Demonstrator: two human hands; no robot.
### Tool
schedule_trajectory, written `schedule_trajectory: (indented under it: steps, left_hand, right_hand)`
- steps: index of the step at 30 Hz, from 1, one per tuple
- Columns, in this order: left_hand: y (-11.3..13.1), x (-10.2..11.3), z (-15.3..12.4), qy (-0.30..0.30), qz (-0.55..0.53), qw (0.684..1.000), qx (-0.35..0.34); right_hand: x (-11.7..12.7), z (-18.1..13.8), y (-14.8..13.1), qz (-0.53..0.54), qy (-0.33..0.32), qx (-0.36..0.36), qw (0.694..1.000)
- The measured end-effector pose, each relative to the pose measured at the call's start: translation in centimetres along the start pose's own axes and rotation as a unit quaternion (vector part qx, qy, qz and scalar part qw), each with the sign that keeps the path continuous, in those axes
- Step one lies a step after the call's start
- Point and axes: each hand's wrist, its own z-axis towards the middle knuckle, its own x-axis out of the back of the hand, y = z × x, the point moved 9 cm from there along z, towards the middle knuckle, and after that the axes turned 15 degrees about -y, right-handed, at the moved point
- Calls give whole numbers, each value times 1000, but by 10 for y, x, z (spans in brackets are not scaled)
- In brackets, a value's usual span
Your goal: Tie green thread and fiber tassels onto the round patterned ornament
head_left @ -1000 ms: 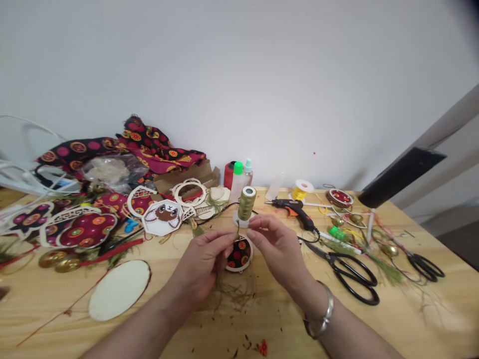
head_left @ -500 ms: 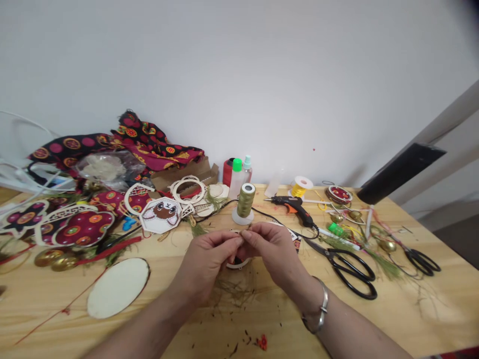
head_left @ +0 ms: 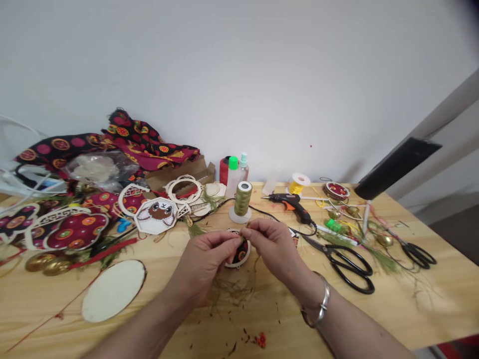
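The fingertips of my left hand (head_left: pixel 209 257) are pinched together at the middle of the table. Close against them, my right hand (head_left: pixel 275 249) also pinches. A small bit of olive thread (head_left: pixel 245 233) shows between the fingertips, and a thin strand hangs below the right fingers; most of it is hidden. Behind and beneath the hands lies a round white-rimmed ornament (head_left: pixel 243 253) with dark patterned fabric, partly covered by my fingers. A spool of olive thread (head_left: pixel 243 198) stands upright just beyond the hands. Loose thread clippings (head_left: pixel 235 289) lie below them on the wood.
Black-handled scissors (head_left: pixel 348 267) and a glue gun (head_left: pixel 290 203) lie to the right. A white oval disc (head_left: pixel 114 290) sits at left, before a pile of fabric ornaments (head_left: pixel 78 229). Bottles (head_left: pixel 234 177) and a yellow spool (head_left: pixel 297 184) stand near the wall.
My hands have parted slightly at the fingertips, uncovering more of the round ornament. The view has shifted a little, so the table things sit slightly further left.
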Motion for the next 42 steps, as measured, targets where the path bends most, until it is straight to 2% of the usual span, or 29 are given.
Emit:
schedule_trajectory:
  steps: [18, 25, 28, 34, 42]
  left_hand:
    - [-14, 0, 3, -26, -31, 999, 30]
    - [-15, 2, 3, -25, -31, 999, 24]
    - [-14, 4, 3, -9, -28, 999, 18]
    - [-11, 4, 1, 14, -45, 999, 13]
    - [-6, 2, 1, 3, -27, 1000, 3]
  right_hand:
    - [1, -1, -7, -55, -20, 53, 997]
    - [-3, 1, -8, -62, -40, 39, 996]
    - [-4, 3, -4, -30, -40, 21, 999]
    - [-7, 5, 12, 107, -51, -37, 992]
    - [-5, 2, 15, 149, -20, -43, 988]
